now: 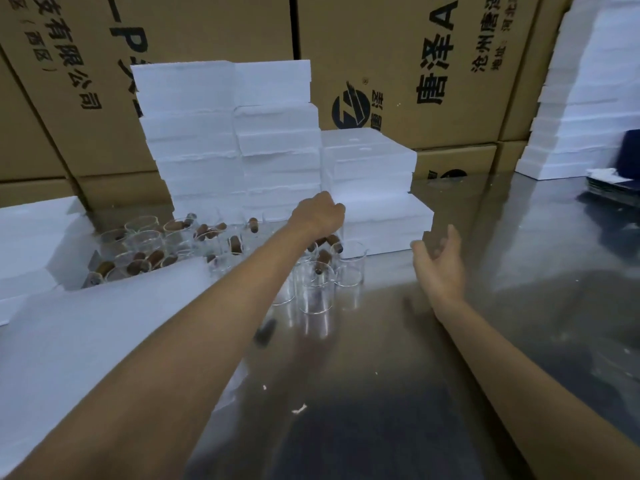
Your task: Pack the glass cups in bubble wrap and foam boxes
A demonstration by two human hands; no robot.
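Several clear glass cups with brown wooden handles [317, 284] stand in a cluster on the shiny metal table [398, 375]. More of them [149, 245] crowd further left, behind a white foam slab [104, 334]. My left hand [320, 216] reaches over the near cluster, fingers curled downward around the top of a cup with a brown handle [332, 241]. My right hand [441, 263] hovers to the right of the cups, palm facing left, fingers relaxed and holding nothing. White foam boxes [235, 140] are stacked just behind the cups.
Large printed cardboard cartons [415, 64] form a wall at the back. Another tall stack of foam boxes [585, 109] stands at the far right, with dark flat sheets [613, 188] beside it. Small white foam crumbs [299, 408] lie on the table.
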